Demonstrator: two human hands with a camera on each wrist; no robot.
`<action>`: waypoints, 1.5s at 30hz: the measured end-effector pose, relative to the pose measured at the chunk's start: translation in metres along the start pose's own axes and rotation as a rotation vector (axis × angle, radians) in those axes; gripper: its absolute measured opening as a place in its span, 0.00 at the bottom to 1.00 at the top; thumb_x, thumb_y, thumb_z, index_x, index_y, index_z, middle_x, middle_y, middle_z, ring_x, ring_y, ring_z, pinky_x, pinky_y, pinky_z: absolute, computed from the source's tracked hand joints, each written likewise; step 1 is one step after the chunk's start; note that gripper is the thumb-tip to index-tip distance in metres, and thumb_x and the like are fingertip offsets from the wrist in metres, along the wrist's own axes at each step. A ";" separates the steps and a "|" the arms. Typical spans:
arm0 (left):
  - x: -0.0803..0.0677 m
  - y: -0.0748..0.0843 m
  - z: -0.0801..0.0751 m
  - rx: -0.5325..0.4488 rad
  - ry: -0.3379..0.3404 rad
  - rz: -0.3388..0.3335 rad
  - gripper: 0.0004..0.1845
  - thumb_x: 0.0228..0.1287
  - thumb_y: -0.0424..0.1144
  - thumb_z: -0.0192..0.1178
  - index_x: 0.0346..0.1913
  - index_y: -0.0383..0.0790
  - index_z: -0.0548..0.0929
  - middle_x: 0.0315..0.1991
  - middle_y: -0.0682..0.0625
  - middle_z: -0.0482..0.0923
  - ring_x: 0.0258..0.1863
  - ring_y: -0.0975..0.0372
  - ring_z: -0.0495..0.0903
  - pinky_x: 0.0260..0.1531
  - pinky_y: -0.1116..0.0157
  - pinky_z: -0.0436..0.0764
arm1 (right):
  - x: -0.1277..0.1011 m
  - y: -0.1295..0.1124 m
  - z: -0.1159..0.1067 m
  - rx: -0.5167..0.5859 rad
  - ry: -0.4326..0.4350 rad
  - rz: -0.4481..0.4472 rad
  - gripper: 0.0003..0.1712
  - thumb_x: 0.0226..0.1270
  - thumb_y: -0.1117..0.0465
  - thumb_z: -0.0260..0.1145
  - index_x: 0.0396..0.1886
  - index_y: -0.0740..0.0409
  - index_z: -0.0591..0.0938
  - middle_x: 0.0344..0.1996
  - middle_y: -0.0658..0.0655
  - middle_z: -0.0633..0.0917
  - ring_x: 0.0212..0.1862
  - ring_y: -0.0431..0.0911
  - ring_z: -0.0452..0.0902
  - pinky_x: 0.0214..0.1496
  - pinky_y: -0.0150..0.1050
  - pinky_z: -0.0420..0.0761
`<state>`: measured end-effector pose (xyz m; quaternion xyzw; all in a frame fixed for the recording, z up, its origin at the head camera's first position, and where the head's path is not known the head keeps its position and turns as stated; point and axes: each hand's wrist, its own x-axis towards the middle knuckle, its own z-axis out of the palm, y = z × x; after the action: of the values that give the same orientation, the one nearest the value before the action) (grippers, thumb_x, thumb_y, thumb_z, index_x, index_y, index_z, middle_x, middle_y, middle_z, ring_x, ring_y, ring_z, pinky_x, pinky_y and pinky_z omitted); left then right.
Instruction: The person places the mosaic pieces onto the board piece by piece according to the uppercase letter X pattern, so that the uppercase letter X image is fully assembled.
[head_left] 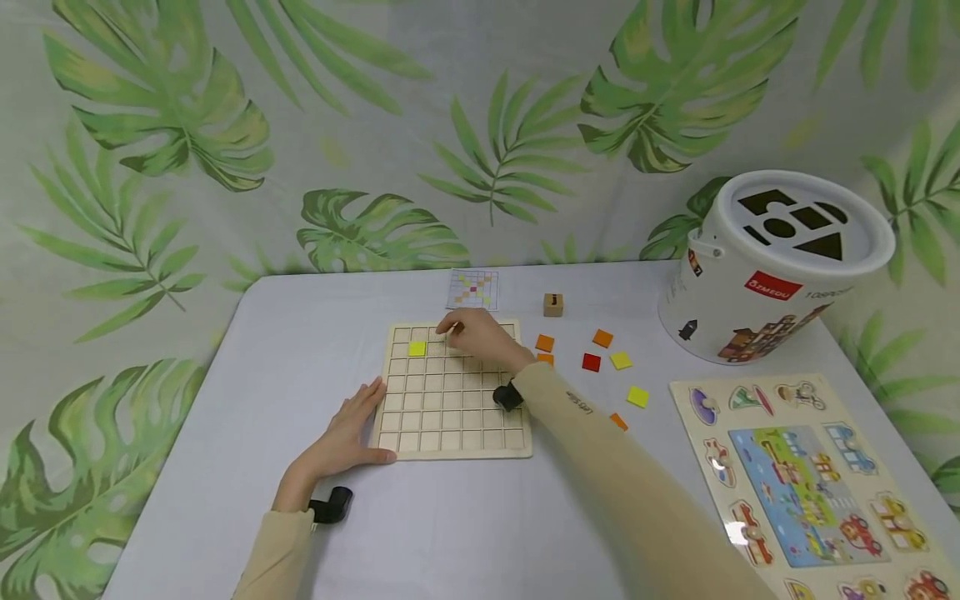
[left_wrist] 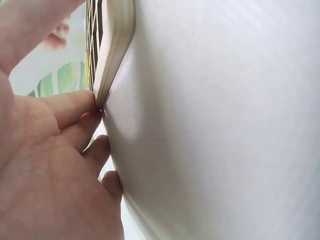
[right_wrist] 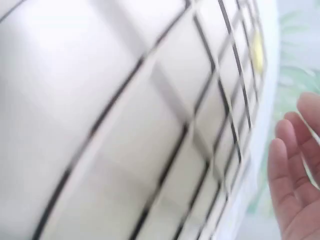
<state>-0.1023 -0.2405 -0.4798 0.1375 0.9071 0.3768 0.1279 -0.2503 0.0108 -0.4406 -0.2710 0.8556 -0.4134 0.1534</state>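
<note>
A wooden grid board [head_left: 450, 417] lies on the grey table with one yellow tile [head_left: 417, 348] set in its second row. My right hand [head_left: 480, 337] hovers over the top row, fingers pointing left, and a bit of yellow shows under its fingertips. In the right wrist view the board [right_wrist: 125, 125] fills the frame, the yellow tile [right_wrist: 257, 50] sits far off, and the fingers [right_wrist: 292, 185] look loosely straight and hold nothing. My left hand [head_left: 345, 433] lies flat against the board's left edge, thumb at the front corner. In the left wrist view its fingers [left_wrist: 75, 107] touch the board's rim [left_wrist: 115, 45].
Loose orange [head_left: 544, 342], red [head_left: 591, 362] and yellow [head_left: 620, 360] tiles lie right of the board. Behind it are a pattern card [head_left: 473, 289] and a small wooden cube [head_left: 553, 304]. A white shape-sorter bucket [head_left: 772, 267] stands at the back right; a peg puzzle [head_left: 810, 483] lies at the front right.
</note>
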 end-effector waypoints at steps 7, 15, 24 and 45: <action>-0.002 0.000 0.001 -0.002 0.009 -0.003 0.58 0.45 0.43 0.75 0.72 0.25 0.50 0.75 0.38 0.41 0.73 0.43 0.36 0.68 0.43 0.34 | -0.052 0.032 -0.050 0.023 0.044 0.058 0.12 0.64 0.69 0.62 0.47 0.65 0.83 0.45 0.60 0.83 0.45 0.50 0.76 0.46 0.43 0.78; -0.001 0.000 0.001 -0.007 0.007 0.001 0.58 0.45 0.44 0.75 0.73 0.27 0.50 0.76 0.40 0.41 0.73 0.44 0.35 0.68 0.44 0.34 | -0.101 0.068 -0.074 -0.033 0.084 0.108 0.12 0.59 0.72 0.65 0.43 0.67 0.83 0.42 0.61 0.84 0.42 0.52 0.77 0.43 0.41 0.77; 0.000 -0.001 0.002 -0.008 0.006 -0.001 0.58 0.45 0.45 0.75 0.73 0.27 0.50 0.76 0.40 0.41 0.73 0.44 0.35 0.68 0.43 0.33 | -0.105 0.082 -0.064 -0.164 0.060 0.105 0.12 0.56 0.70 0.70 0.41 0.62 0.83 0.39 0.55 0.81 0.42 0.50 0.75 0.48 0.44 0.78; -0.001 0.001 0.002 -0.014 0.006 0.009 0.58 0.46 0.44 0.75 0.73 0.26 0.49 0.75 0.38 0.41 0.73 0.43 0.34 0.67 0.42 0.33 | -0.064 0.056 -0.056 -0.116 0.049 -0.060 0.11 0.58 0.71 0.68 0.42 0.61 0.83 0.36 0.55 0.79 0.40 0.48 0.74 0.45 0.39 0.78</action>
<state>-0.1011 -0.2391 -0.4805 0.1397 0.9042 0.3840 0.1245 -0.2448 0.1121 -0.4477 -0.2947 0.8731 -0.3742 0.1040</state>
